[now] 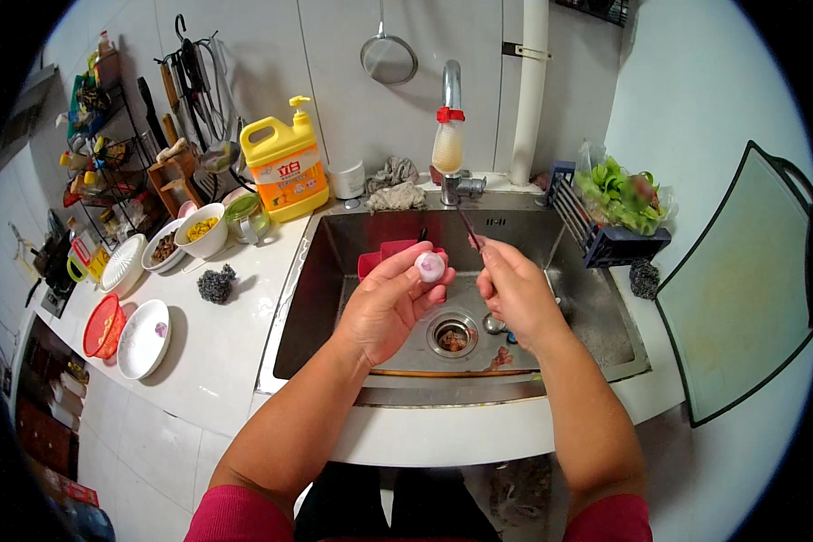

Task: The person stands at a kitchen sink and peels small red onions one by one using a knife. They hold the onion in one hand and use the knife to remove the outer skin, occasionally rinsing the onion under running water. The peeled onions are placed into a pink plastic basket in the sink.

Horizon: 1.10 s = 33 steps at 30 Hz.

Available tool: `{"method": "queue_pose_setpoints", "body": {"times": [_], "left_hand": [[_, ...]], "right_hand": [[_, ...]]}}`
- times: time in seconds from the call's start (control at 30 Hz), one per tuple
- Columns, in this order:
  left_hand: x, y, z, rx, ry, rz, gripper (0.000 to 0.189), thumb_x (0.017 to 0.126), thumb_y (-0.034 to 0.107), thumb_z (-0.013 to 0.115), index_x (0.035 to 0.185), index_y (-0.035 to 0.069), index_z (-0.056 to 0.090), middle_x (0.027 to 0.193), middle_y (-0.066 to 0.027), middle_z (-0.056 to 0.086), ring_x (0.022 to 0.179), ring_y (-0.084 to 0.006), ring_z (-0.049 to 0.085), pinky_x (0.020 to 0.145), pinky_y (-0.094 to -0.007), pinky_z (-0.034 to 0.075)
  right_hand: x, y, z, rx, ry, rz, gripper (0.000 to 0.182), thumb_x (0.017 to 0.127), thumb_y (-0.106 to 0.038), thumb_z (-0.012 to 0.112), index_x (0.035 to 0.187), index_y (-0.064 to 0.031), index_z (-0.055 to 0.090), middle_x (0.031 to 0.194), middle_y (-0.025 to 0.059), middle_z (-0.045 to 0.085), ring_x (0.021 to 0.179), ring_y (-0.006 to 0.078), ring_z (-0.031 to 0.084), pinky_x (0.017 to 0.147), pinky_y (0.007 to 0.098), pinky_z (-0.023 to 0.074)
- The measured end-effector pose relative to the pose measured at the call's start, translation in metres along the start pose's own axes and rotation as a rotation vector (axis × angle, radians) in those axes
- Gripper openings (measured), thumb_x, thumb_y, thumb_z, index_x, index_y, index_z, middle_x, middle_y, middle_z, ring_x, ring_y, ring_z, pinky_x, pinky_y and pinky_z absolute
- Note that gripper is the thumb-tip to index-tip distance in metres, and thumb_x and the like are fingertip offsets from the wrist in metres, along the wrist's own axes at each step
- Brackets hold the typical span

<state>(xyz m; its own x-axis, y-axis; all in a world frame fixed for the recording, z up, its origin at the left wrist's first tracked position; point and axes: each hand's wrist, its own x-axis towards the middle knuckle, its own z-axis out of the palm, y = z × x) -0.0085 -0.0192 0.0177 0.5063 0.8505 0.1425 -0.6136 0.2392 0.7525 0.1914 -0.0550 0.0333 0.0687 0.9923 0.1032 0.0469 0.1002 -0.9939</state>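
My left hand (393, 291) holds a small peeled shallot (430, 267), white with purple patches, between thumb and fingers over the sink. To its right, my right hand (518, 291) is closed around a slim dark implement (469, 227) that looks like a small knife seen edge-on. Its tip points up and away, apart from the shallot. Under both hands lies a stainless steel sink (582, 325). Scraps sit in the drain strainer (452, 337), and reddish peel (500, 358) lies on the basin floor. A red plastic container (372, 261) in the basin is partly hidden behind my left hand.
A faucet (451, 88) with a filter rises behind the sink. On the left counter stand a white bowl (142, 352) with a purple piece inside, a red basket (101, 328), a steel scourer (216, 283) and a yellow detergent jug (286, 169). A cutting board (738, 284) leans at right.
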Motion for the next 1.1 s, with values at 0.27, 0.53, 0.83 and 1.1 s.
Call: {"method": "queue_pose_setpoints", "body": {"times": [0.27, 0.53, 0.83, 1.1], "left_hand": [[0.005, -0.002, -0.011, -0.073, 0.115, 0.061, 0.035, 0.097, 0.02, 0.059, 0.128, 0.004, 0.055, 0.119, -0.0116, 0.063, 0.107, -0.023, 0.064, 0.091, -0.0339, 0.057], [0.02, -0.019, 0.004, -0.141, 0.003, 0.015, 0.035, 0.097, 0.029, 0.059, 0.125, 0.008, 0.058, 0.117, -0.0091, 0.064, 0.112, -0.023, 0.061, 0.101, -0.0446, 0.048], [0.074, -0.05, 0.045, -0.029, 0.225, 0.088, 0.031, 0.099, 0.024, 0.056, 0.125, 0.008, 0.057, 0.107, -0.0065, 0.063, 0.102, -0.0198, 0.06, 0.098, -0.039, 0.045], [0.078, -0.062, -0.01, 0.2, 0.507, 0.173, 0.023, 0.1, 0.019, 0.053, 0.117, 0.005, 0.057, 0.098, -0.0068, 0.062, 0.09, -0.0182, 0.061, 0.088, -0.034, 0.051]], "right_hand": [[-0.005, -0.004, 0.002, -1.087, 0.077, -0.029, 0.076, 0.088, -0.016, 0.059, 0.153, -0.004, 0.022, 0.096, 0.0226, 0.069, 0.088, 0.0382, 0.068, 0.077, 0.0487, 0.0531], [-0.003, -0.002, -0.003, -1.132, -0.068, 0.002, 0.089, 0.082, -0.007, 0.06, 0.156, -0.003, 0.01, 0.103, 0.0243, 0.068, 0.093, 0.0382, 0.067, 0.083, 0.0465, 0.0532], [-0.002, -0.008, -0.02, -1.035, -0.036, -0.033, 0.09, 0.079, -0.002, 0.059, 0.155, -0.0007, 0.012, 0.107, 0.0245, 0.067, 0.098, 0.0395, 0.066, 0.086, 0.0463, 0.0529], [-0.011, -0.024, -0.057, -1.282, 0.028, 0.045, 0.084, 0.084, -0.007, 0.06, 0.156, -0.0045, 0.017, 0.112, 0.0212, 0.067, 0.101, 0.0353, 0.067, 0.087, 0.0448, 0.0535]]}}
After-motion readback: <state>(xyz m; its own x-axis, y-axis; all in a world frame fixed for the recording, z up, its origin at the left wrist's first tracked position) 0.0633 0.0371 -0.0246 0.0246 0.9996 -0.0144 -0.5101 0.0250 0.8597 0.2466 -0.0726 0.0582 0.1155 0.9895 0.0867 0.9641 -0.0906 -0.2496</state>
